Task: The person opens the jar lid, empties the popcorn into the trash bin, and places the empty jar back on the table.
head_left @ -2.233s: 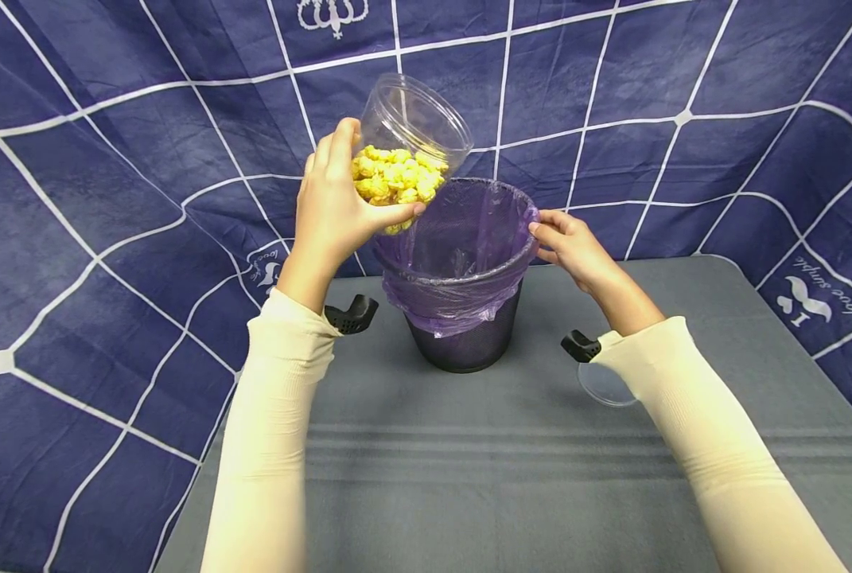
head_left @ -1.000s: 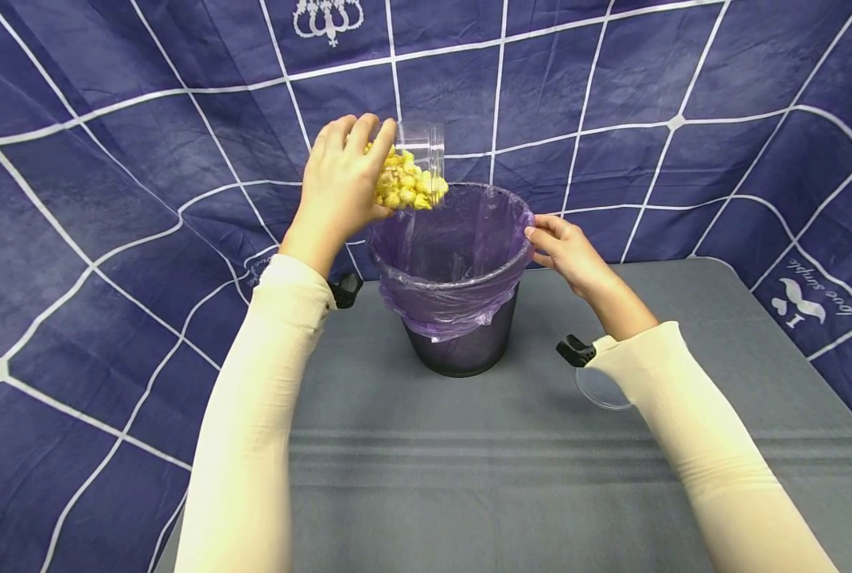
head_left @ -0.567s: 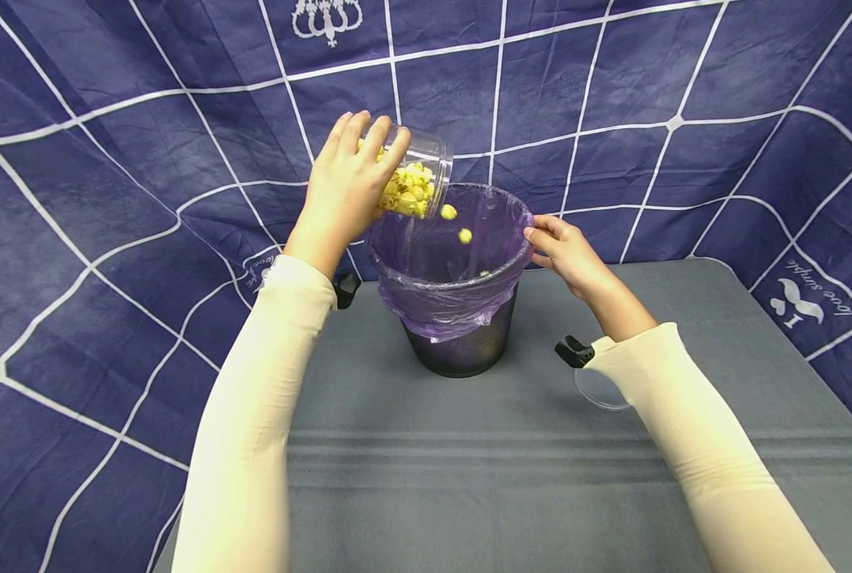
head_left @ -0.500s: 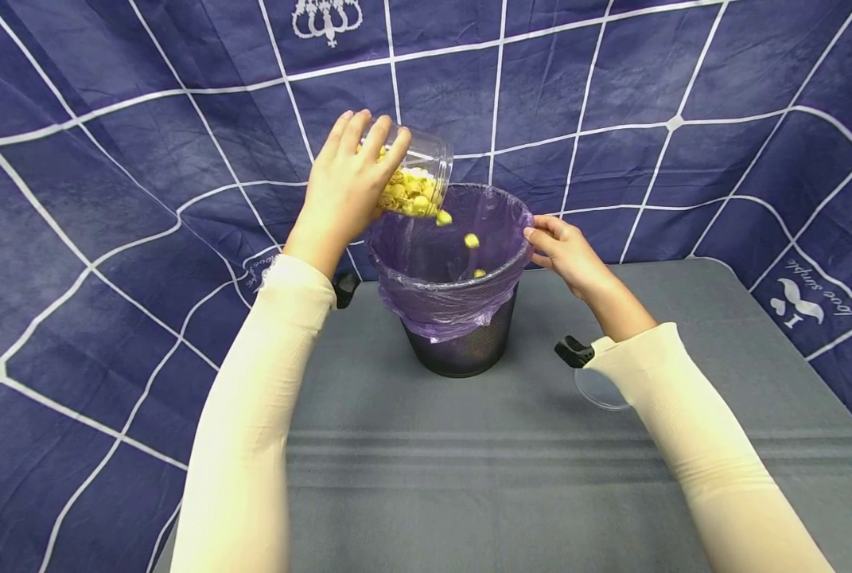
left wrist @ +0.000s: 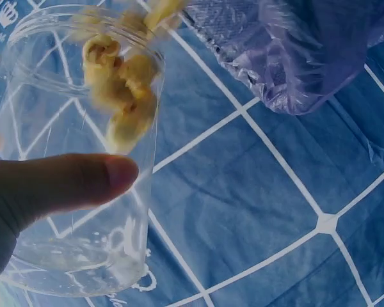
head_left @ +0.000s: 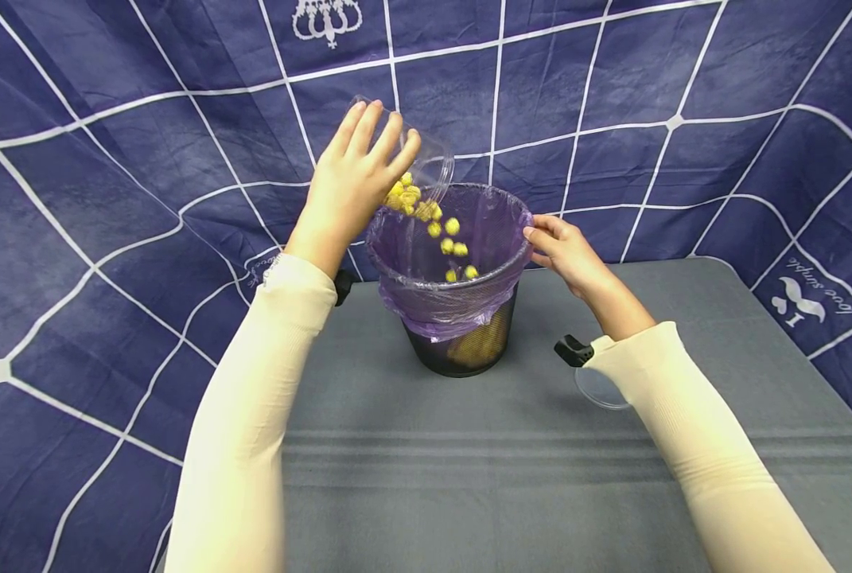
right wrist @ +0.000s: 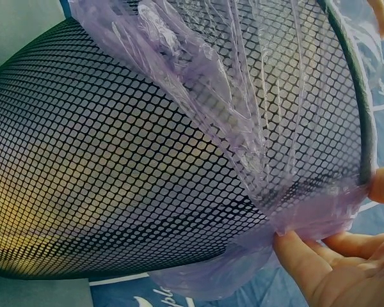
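Note:
My left hand (head_left: 357,171) grips a clear plastic jar (left wrist: 70,211), tipped mouth-down over the left side of the bin. Yellow popcorn (head_left: 406,193) slides out of its mouth, and several pieces are in mid-air above the bin's inside. The wastebasket (head_left: 426,354) is black mesh with a purple bag (head_left: 447,306) folded over its rim. Yellow shows through the lower mesh in the right wrist view. At the right rim my right hand (head_left: 569,247) pinches the bag and rim between thumb and fingers. The jar's base end is mostly empty in the left wrist view.
A clear round lid (head_left: 601,390) lies on the grey table (head_left: 426,477), partly behind my right sleeve. Blue cloth (head_left: 562,87) with white lines hangs close behind and at both sides of the table.
The jar has been brought down over the bin and tipped further. Popcorn has started falling, first single pieces, now a stream, and yellow shows low in the mesh. My right hand stays put.

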Demonstrator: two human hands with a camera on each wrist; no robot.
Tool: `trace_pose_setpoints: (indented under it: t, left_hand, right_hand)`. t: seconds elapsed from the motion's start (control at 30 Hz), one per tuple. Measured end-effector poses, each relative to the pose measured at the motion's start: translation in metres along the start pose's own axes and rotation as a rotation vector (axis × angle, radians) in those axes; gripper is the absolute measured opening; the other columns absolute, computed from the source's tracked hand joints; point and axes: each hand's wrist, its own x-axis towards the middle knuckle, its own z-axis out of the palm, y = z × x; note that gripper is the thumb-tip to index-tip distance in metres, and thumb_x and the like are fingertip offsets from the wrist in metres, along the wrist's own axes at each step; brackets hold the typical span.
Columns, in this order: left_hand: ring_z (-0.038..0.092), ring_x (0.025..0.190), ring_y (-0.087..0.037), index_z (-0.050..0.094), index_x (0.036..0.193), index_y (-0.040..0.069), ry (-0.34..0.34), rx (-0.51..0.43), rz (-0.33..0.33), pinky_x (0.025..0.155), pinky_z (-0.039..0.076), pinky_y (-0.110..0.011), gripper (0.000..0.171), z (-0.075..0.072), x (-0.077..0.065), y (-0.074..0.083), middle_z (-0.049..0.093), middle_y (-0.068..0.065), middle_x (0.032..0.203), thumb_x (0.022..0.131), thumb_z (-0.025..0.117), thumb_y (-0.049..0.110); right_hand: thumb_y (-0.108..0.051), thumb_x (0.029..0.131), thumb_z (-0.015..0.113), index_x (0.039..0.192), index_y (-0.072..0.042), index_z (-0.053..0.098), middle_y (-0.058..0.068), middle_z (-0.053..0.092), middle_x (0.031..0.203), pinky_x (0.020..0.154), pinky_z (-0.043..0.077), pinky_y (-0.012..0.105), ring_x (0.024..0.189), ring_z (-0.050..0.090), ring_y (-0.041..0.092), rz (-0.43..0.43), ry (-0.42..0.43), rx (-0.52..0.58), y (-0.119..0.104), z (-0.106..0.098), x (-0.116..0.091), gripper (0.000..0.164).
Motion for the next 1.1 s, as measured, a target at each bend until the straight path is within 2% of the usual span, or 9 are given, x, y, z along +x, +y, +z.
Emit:
trace_pose_setpoints:
  t: [0.2, 0.53, 0.63, 0.73, 0.83, 0.9, 1.0, 1.07, 1.1]
  left_hand:
    - [0.036, 0.117, -0.036, 0.043, 0.121, 0.007, 0.031, 0.018, 0.048, 0.107, 0.011, -0.038, 0.035, 0.002, -0.001, 0.004, 0.042, -0.017, 0.121, 0.091, 0.029, -0.005]
    - [0.036, 0.117, -0.034, 0.043, 0.121, 0.007, 0.054, 0.013, 0.06, 0.106, 0.012, -0.038, 0.037, 0.003, -0.003, 0.004, 0.043, -0.016, 0.121, 0.092, 0.021, -0.003]
    - [0.037, 0.116, -0.034, 0.045, 0.119, 0.007, 0.087, -0.009, 0.044, 0.106, 0.013, -0.037, 0.038, 0.003, -0.003, 0.005, 0.044, -0.016, 0.12, 0.093, 0.02, -0.003]
    - [0.039, 0.116, -0.034, 0.047, 0.118, 0.007, 0.12, -0.033, -0.009, 0.106, 0.015, -0.038, 0.039, 0.003, -0.005, 0.006, 0.046, -0.016, 0.119, 0.093, 0.019, -0.002]
    - [0.038, 0.116, -0.034, 0.047, 0.12, 0.007, 0.11, -0.058, -0.089, 0.105, 0.017, -0.039, 0.035, 0.003, -0.009, 0.006, 0.047, -0.015, 0.12, 0.092, 0.027, -0.001]
    - [0.036, 0.118, -0.035, 0.044, 0.124, 0.007, 0.068, -0.091, -0.145, 0.105, 0.016, -0.039, 0.038, 0.001, -0.012, 0.005, 0.044, -0.016, 0.123, 0.087, 0.046, 0.004]
    - [0.032, 0.12, -0.036, 0.038, 0.13, 0.007, -0.002, -0.152, -0.236, 0.105, 0.015, -0.04, 0.07, -0.001, -0.018, 0.004, 0.04, -0.016, 0.128, 0.069, 0.072, 0.014]
    - [0.031, 0.12, -0.036, 0.035, 0.132, 0.006, -0.027, -0.194, -0.292, 0.104, 0.016, -0.041, 0.088, -0.003, -0.021, 0.004, 0.038, -0.017, 0.13, 0.059, 0.081, 0.023]
    - [0.031, 0.12, -0.036, 0.034, 0.133, 0.005, -0.032, -0.215, -0.322, 0.104, 0.017, -0.041, 0.092, -0.004, -0.022, 0.004, 0.037, -0.017, 0.13, 0.058, 0.082, 0.027]
  right_hand:
    - [-0.017, 0.094, 0.044, 0.128, 0.008, 0.036, 0.018, 0.045, 0.118, 0.094, 0.036, 0.037, 0.112, 0.044, 0.025, -0.002, 0.012, -0.002, 0.0, 0.001, 0.0, 0.043]
    - [-0.016, 0.094, 0.044, 0.127, 0.009, 0.035, 0.017, 0.046, 0.117, 0.095, 0.036, 0.038, 0.111, 0.045, 0.025, -0.003, 0.008, 0.003, -0.001, 0.002, -0.001, 0.043]
    - [-0.017, 0.094, 0.044, 0.128, 0.01, 0.034, 0.015, 0.046, 0.115, 0.096, 0.035, 0.038, 0.11, 0.045, 0.022, -0.003, 0.002, 0.004, -0.002, 0.001, -0.002, 0.045]
    - [-0.017, 0.094, 0.044, 0.128, 0.011, 0.033, 0.013, 0.046, 0.113, 0.097, 0.034, 0.039, 0.108, 0.045, 0.02, -0.005, -0.01, 0.007, -0.002, 0.001, -0.002, 0.046]
    - [-0.017, 0.094, 0.044, 0.128, 0.011, 0.033, 0.012, 0.047, 0.112, 0.097, 0.033, 0.04, 0.107, 0.045, 0.02, -0.01, -0.014, 0.02, -0.001, 0.0, -0.002, 0.045]
    - [-0.016, 0.094, 0.044, 0.127, 0.011, 0.034, 0.012, 0.047, 0.111, 0.096, 0.034, 0.04, 0.107, 0.046, 0.02, -0.011, -0.007, 0.025, -0.001, 0.001, -0.002, 0.044]
    - [-0.016, 0.094, 0.044, 0.126, 0.01, 0.036, 0.014, 0.047, 0.114, 0.095, 0.035, 0.04, 0.107, 0.047, 0.019, -0.009, 0.008, 0.018, 0.0, 0.001, -0.001, 0.042]
    - [-0.016, 0.094, 0.044, 0.126, 0.009, 0.036, 0.017, 0.046, 0.116, 0.095, 0.035, 0.04, 0.107, 0.047, 0.02, -0.008, 0.014, 0.012, 0.0, 0.002, -0.001, 0.041]
    - [-0.016, 0.094, 0.044, 0.126, 0.009, 0.036, 0.018, 0.045, 0.117, 0.095, 0.035, 0.04, 0.107, 0.047, 0.02, -0.009, 0.014, 0.01, 0.0, 0.002, -0.001, 0.041]
